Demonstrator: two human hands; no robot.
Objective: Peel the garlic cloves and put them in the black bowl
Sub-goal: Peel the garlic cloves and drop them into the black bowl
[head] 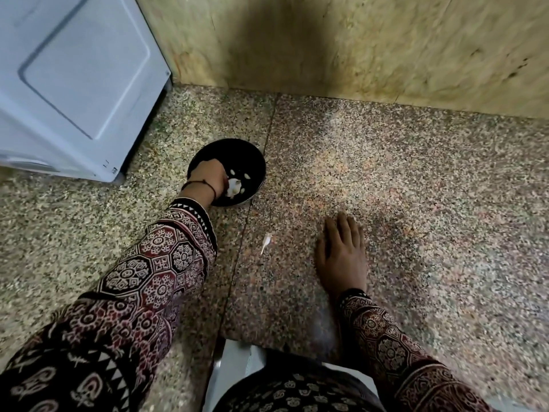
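Garlic (pixel 233 187) pinched by left hand (pixel 206 178) inside black bowl (pixel 255 162); right hand (pixel 341 251) spread flat.

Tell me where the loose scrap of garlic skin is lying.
In the head view, the garlic skin lies on the speckled counter, below and slightly right of the black bowl, left of the flat right hand.

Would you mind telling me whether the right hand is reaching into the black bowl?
No, the right hand lies flat on the counter, apart from the black bowl, while the left hand reaches into it.
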